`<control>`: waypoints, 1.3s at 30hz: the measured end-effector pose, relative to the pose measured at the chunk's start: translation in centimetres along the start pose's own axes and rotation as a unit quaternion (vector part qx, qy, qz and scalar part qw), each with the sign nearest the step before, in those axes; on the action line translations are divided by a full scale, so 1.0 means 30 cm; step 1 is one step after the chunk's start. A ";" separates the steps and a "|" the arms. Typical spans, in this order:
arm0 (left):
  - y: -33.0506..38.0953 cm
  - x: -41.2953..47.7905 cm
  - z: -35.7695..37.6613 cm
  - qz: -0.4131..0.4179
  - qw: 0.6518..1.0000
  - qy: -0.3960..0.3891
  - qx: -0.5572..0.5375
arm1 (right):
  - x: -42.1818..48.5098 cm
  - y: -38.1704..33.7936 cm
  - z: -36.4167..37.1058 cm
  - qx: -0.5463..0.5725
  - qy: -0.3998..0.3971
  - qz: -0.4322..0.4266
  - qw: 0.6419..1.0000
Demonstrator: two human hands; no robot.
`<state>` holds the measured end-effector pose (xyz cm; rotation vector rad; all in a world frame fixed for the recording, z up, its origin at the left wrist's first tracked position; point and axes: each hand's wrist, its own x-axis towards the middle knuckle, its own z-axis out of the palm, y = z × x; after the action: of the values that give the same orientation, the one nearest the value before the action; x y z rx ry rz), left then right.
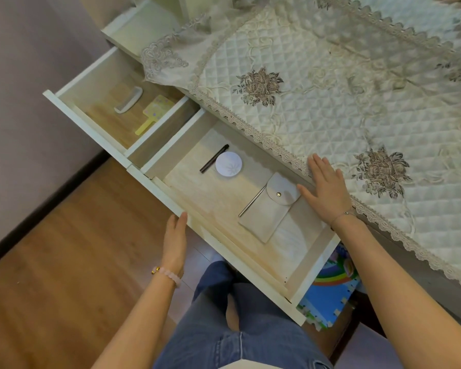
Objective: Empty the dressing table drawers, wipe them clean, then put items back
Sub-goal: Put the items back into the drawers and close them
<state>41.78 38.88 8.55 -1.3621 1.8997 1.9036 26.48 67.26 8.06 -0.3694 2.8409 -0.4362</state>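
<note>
"While the wide drawer (237,253) stood pulled out, which hand lay nearer the grey pouch (264,211)?" the first observer asked.

"Nearer by far was the right hand (328,193). It lay flat at the lace edge of the quilted cloth (330,89), over the drawer's back. Palm down, fingers straight and spread, gripping nothing. Thumb tip was just beside the pouch's snap flap. Contact could not be told."

"How did the pouch lie?"

"On the drawer floor, right half. Its long axis ran across the drawer, back to front. Flap end pointed toward the thumb, closed end toward the front panel. A thin metal rod (251,201) lay along its left side."

"And the other hand?"

"I noted the left hand (175,235) outside, against the front panel. Fingers straight and together, holding nothing. The panel stood between it and the pouch."

"Other contents?"

"A round compact (229,164) and a black pencil (214,158) lay side by side farther left. A comb (128,100) and a yellow hand mirror (152,113) lay in the small drawer (85,121) beyond."

"Your judgement?"

"Items sat in both drawers, and I could not tell which step was in hand. If the pouch were to be lifted, the right hand looked best placed, taking the flap end. The rod might roll."
</note>
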 end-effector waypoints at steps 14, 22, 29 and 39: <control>0.032 0.047 0.050 -0.107 0.945 -0.110 -0.290 | 0.002 -0.007 -0.001 0.017 0.000 0.007 1.000; 0.101 0.114 0.171 -0.143 0.912 -0.121 -0.366 | 0.002 -0.009 -0.001 0.030 -0.002 0.012 0.999; 0.196 0.179 0.318 -0.141 0.901 -0.167 -0.374 | 0.003 -0.009 -0.003 0.044 -0.002 0.017 0.999; 0.350 0.287 0.509 -0.169 0.872 -0.224 -0.402 | 0.005 -0.009 0.000 0.040 -0.008 0.027 0.999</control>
<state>22.48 45.56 7.68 -1.1204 0.5981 2.6059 26.41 66.97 8.12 -0.2799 2.8005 -0.5321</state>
